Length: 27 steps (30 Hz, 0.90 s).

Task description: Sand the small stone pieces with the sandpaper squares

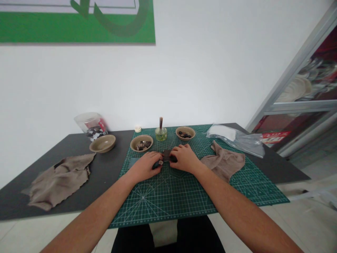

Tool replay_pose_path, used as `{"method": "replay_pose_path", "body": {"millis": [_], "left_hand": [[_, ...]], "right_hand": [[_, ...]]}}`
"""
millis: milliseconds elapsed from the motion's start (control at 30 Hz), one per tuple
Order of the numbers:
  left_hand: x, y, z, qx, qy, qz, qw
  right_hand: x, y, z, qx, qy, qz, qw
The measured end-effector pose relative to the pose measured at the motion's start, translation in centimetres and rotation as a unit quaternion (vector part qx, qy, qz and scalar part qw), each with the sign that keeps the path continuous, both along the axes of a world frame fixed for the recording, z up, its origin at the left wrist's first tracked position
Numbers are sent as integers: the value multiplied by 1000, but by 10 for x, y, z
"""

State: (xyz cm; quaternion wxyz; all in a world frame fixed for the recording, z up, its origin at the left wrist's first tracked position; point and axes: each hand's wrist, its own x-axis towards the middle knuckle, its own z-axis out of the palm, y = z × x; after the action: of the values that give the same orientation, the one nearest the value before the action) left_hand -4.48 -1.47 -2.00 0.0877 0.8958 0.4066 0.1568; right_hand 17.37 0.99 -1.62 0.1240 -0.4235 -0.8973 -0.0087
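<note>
Both my hands rest on a green cutting mat (184, 189) near its far middle. Between them lies a small dark flat piece (166, 155), perhaps leather or cloth. My left hand (146, 166) has its fingers curled on the piece's left end, pinching a small dark bit. My right hand (184, 158) is closed over the right end, fingers pressed on it. Most of the piece is hidden under my fingers.
Two tan bowls with dark pieces (141, 143) (185, 133) and a small glass bottle with sticks (161, 133) stand behind my hands. An empty tan bowl (102, 143), a tipped plastic jar (91, 125), beige cloths (59, 179) (223, 162) and a plastic bag (237, 140) lie around.
</note>
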Motion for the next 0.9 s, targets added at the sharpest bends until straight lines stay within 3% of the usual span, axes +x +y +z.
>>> {"method": "replay_pose_path", "body": {"millis": [167,300,400,500,600,667,900], "left_hand": [[-1,-4,-2,-10,4,16,1000],[-2,-8,0,6,-80,48,996],[6,-11,5,-24,-193,119,974],[19,-10,12,-96,-331,176,922],[35,-2,17,-117,-412,199,881],[44,4,18,-108,-418,203,879],[54,10,6,-85,-419,183,885]], "right_hand": [[1,4,-4,17,34,7,999],[1,5,-1,-5,222,-27,975],[-4,5,4,-50,364,-65,928],[-14,7,9,-151,470,-78,866],[-26,11,9,-299,561,-43,771],[-31,13,7,-346,579,-11,738],[-23,18,-3,-322,586,62,741]]}}
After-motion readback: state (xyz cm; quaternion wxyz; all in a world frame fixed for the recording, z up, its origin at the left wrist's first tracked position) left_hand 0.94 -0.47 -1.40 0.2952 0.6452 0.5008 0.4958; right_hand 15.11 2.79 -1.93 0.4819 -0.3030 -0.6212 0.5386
